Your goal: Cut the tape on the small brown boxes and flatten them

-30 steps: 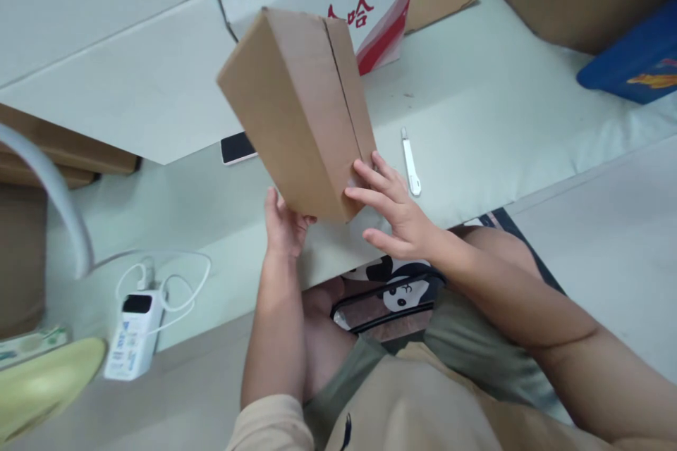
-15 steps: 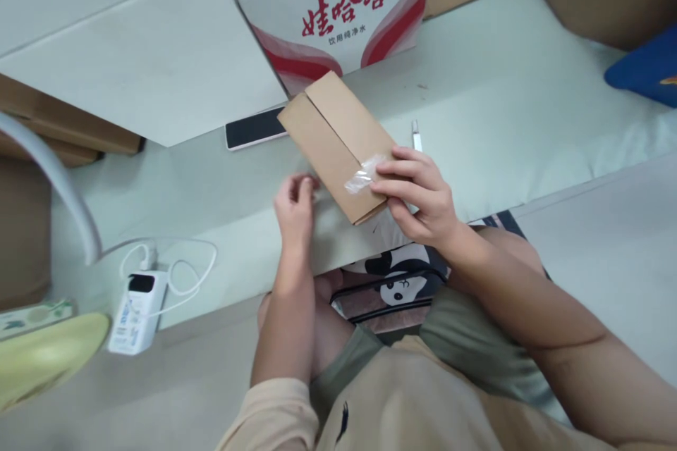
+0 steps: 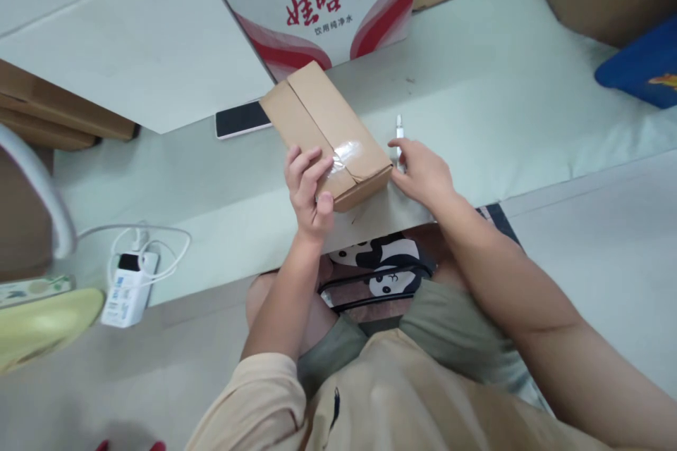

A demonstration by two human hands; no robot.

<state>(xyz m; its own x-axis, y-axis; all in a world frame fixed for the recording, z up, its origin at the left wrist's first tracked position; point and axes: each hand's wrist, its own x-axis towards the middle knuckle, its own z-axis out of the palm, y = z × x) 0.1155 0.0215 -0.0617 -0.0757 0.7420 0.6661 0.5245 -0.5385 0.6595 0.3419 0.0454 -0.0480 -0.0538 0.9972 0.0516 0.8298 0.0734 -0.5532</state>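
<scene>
A small brown cardboard box (image 3: 328,120) lies at a slant over the pale green table cover, its two top flaps meeting along a seam. Clear tape (image 3: 348,150) crosses the seam near the closest end. My left hand (image 3: 309,190) grips the near left edge, fingers over the top and the tape, thumb at the end face. Just off the box's right corner, my right hand (image 3: 424,170) has its index finger and thumb apart around a slim white pen-like tool (image 3: 399,128). That tool lies on the cover, partly hidden by the fingers.
Behind the box stands a white and red carton (image 3: 328,10), with a black-screened phone (image 3: 242,120) left of it. A white power bank (image 3: 128,296) with a cable sits at the left edge. A blue object (image 3: 639,63) is at far right.
My left hand has come up from beside the box and taken hold of it. My right hand has left the tape and moved to the white tool. The box's near end face now shows more.
</scene>
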